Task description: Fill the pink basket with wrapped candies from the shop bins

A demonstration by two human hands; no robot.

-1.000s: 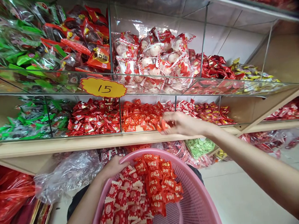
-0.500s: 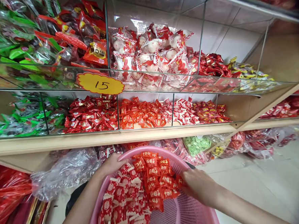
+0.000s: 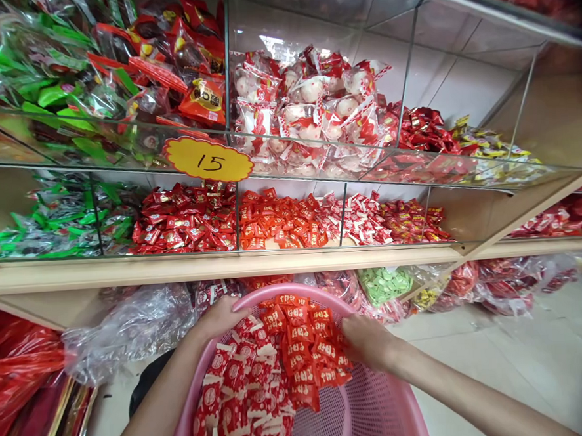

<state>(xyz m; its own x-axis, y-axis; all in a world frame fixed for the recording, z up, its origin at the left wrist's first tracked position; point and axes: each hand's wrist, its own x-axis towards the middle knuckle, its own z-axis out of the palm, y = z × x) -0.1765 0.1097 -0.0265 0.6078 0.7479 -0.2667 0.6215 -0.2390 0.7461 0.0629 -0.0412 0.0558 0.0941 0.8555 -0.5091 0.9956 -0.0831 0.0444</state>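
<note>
A pink plastic basket [image 3: 414, 411] stands below the shelf, holding orange-red candy packets [image 3: 301, 349] at its back and right, and red packets with white ends [image 3: 247, 392] on the left. My left hand [image 3: 224, 316] grips the basket's back left rim, fingers wrapped over it. At the basket's right side, my right hand [image 3: 365, 340] is closed at the edge of the orange-red packets; its fingertips are hidden, so what it holds, if anything, cannot be made out.
Glass-fronted shelves of wrapped sweets [image 3: 187, 221] span the view, with a yellow price tag [image 3: 209, 159] reading 15. A wooden shelf edge [image 3: 323, 261] runs just behind the basket. Plastic bags [image 3: 130, 326] lie beneath it. Pale floor tiles [image 3: 481, 357] show at right.
My right hand has moved left, from the basket's right rim in over the orange-red packets. The left hand keeps its place on the rim. The shelf view has shifted slightly right.
</note>
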